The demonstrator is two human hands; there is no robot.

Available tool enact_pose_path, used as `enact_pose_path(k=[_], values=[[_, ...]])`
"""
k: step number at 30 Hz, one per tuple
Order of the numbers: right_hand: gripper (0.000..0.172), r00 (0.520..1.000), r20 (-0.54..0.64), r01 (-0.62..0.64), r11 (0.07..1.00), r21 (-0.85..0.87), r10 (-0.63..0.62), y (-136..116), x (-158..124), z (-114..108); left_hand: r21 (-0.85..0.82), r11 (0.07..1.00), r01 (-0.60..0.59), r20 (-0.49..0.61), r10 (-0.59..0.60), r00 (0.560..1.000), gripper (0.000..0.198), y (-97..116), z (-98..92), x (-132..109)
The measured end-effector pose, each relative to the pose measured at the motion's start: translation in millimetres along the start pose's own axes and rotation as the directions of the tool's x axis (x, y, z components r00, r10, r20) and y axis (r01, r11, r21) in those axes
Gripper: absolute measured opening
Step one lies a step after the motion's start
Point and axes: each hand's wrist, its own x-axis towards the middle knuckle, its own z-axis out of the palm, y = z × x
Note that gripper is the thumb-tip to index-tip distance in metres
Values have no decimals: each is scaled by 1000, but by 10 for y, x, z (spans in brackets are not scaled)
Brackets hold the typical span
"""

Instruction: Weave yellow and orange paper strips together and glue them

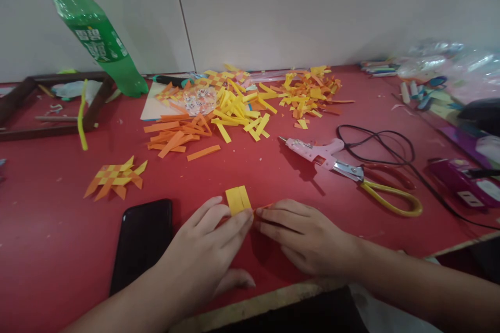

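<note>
Two yellow paper strips (238, 199) lie side by side on the red table near its front edge. My left hand (216, 237) holds them down with its fingertips, the thumb spread away below. Just to the right, my right hand (304, 234) has its fingers pressed together on an orange paper strip (263, 208), of which only a thin piece shows. The strip's left end meets my left fingertips; whether it passes under or between the yellow strips is hidden. To the left rests a woven yellow and orange paper piece (116, 177) with pointed ends.
A black phone (142, 242) lies left of my left hand. Behind are loose orange strips (175, 135), yellow strips (234, 106) and mixed scraps (310, 91). A pink glue gun (312, 151), yellow-handled scissors (390, 197), a green bottle (97, 36) and a brown frame (47, 132) stand around.
</note>
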Motion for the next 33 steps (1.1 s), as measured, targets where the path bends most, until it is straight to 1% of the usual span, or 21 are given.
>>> enact_pose_path(k=[5,9,14,17,20,22,24,27,33], values=[[36,1000,-6,-4,1000,4,4,-10,12,-8,-21,1000,17,29,-17,999,73,-10,-14,-11],[37,1000,-15,-4,1000,2,4,-11,11,-13,-23,999,30,32,-29,999,71,1,-18,-11],[42,1000,29,-4,1000,-2,4,1,-18,6,-53,998,25,17,-24,1000,63,-3,5,-10],[45,998,61,-9,1000,6,9,4,-12,3,-52,999,12,-35,-13,999,52,-6,8,-13],[46,993,110,-44,995,87,34,3,28,-31,-23,1000,16,-151,-19,988,40,3,-2,-11],[48,989,140,-67,987,143,47,3,58,-55,-18,999,35,-218,-38,975,36,7,-5,-6],[49,986,160,-77,985,156,52,3,76,-66,-17,999,36,-237,-39,971,38,6,-3,0],[47,984,169,-77,991,107,58,-6,78,-51,-15,1000,13,-212,-16,977,42,1,-1,8],[34,978,174,-110,993,-42,116,-107,118,-7,-15,999,39,-182,-41,982,48,7,-3,15]])
